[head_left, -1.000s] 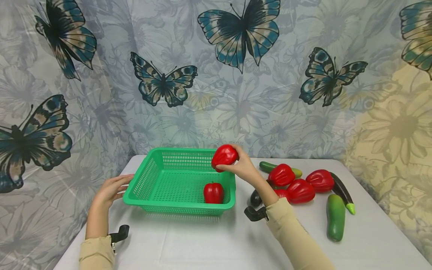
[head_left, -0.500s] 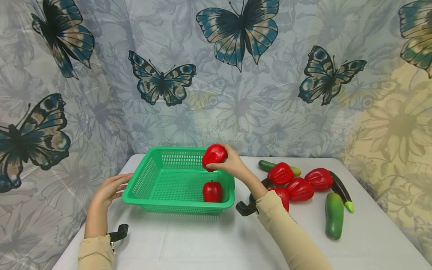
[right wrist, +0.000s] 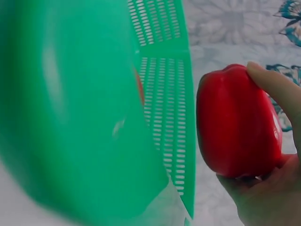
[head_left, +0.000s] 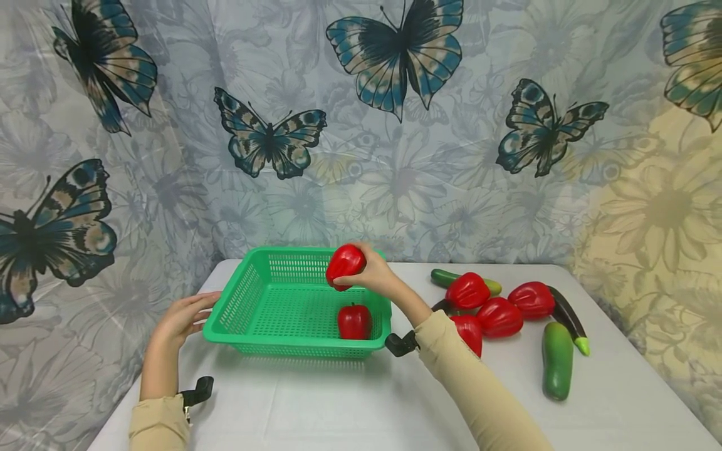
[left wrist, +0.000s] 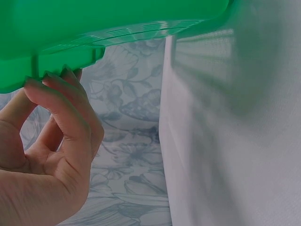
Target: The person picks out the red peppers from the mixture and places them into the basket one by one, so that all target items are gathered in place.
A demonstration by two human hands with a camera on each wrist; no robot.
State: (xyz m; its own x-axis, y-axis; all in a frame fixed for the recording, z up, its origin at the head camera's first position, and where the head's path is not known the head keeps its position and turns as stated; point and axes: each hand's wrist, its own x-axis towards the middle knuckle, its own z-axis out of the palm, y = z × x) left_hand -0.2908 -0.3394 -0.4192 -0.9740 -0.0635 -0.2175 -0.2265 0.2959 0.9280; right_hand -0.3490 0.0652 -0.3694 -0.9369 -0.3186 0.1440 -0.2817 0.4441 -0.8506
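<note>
My right hand (head_left: pixel 379 275) holds a glossy red bell pepper (head_left: pixel 346 262) above the right back part of a green plastic basket (head_left: pixel 293 342). In the right wrist view the thumb lies on one end of that pepper (right wrist: pixel 237 122) and the fingers are under the other, beside the perforated basket wall (right wrist: pixel 167 117). Another red bell pepper (head_left: pixel 355 322) stands inside the basket at its right front. At the left end, my left hand (head_left: pixel 183 318) grips the basket's rim. The left wrist view shows its bent fingers (left wrist: pixel 66 108) with their tips at the rim's edge.
Right of the basket lie several red bell peppers (head_left: pixel 499 317), a long dark eggplant (head_left: pixel 568 316) with a green tip, a thick green cucumber (head_left: pixel 558 360) and another cucumber (head_left: pixel 445 277) behind. The right sleeve (head_left: pixel 474 376) partly hides this group. A patterned butterfly cloth (head_left: pixel 406 207) hangs behind the table.
My right hand has carried its bell pepper leftward, from above the basket's right back corner further in over the basket. The left hand stays at the rim.
</note>
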